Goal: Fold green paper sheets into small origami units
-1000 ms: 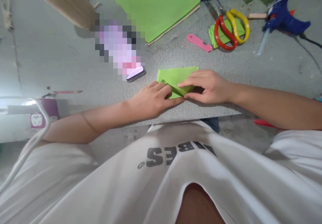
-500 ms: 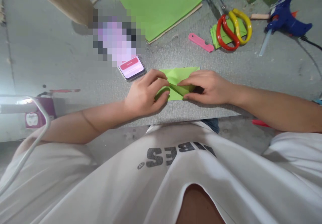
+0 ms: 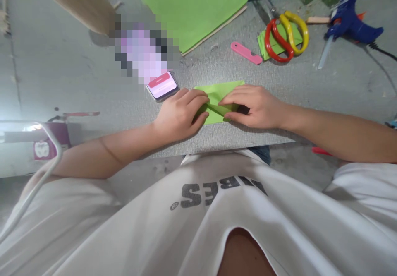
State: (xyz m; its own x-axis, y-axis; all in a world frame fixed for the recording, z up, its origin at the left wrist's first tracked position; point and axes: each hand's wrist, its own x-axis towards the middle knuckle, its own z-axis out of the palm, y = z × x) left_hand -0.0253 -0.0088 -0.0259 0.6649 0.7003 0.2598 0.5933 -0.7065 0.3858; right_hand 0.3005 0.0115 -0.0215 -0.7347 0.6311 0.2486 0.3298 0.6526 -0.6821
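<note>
A creased sheet of green paper (image 3: 217, 93) lies near the front edge of the table, between my two hands. One flap of it is folded up, making a slanted ridge across its middle. My left hand (image 3: 182, 112) grips the sheet's left side, with thumb and fingers closed about the paper. From the other side, my right hand (image 3: 252, 106) pinches the raised flap; its fingertips lie at the fold and its thumb at the lower edge. Parts of the paper are hidden under both hands.
A phone (image 3: 163, 86) lies just beyond my left hand. Farther off are a large green sheet (image 3: 198, 11), a pink folding cutter (image 3: 246, 53), scissors (image 3: 281, 40) on small green pieces, and a blue glue gun (image 3: 349, 19). A white curved tube (image 3: 57, 143) crosses the left side.
The fingers of my left hand have drawn slightly closer together on the paper. My right hand keeps nearly the same pinch, and the whole view has shifted a little.
</note>
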